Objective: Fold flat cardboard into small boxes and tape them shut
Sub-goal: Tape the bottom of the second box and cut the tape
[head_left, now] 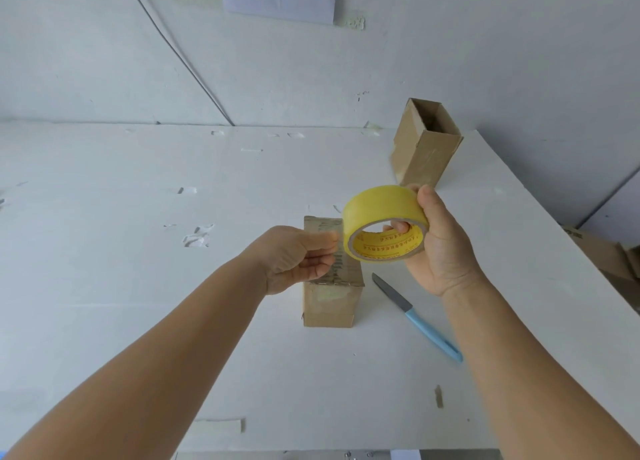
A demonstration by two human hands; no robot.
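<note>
Count on white table (138, 286): two cardboard boxes, one closed (329, 303), one open-topped (424, 147). One yellow tape roll (381, 213). One blue-handled knife (415, 315). Two hands: left (294, 258), right (440, 248).

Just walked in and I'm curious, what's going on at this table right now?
A person is taping a small cardboard box on the white table. The right hand grips a yellow tape roll above it, while the left hand pinches the loose tape end. A blue-handled knife lies beside the box, and an open box stands farther back.
</note>
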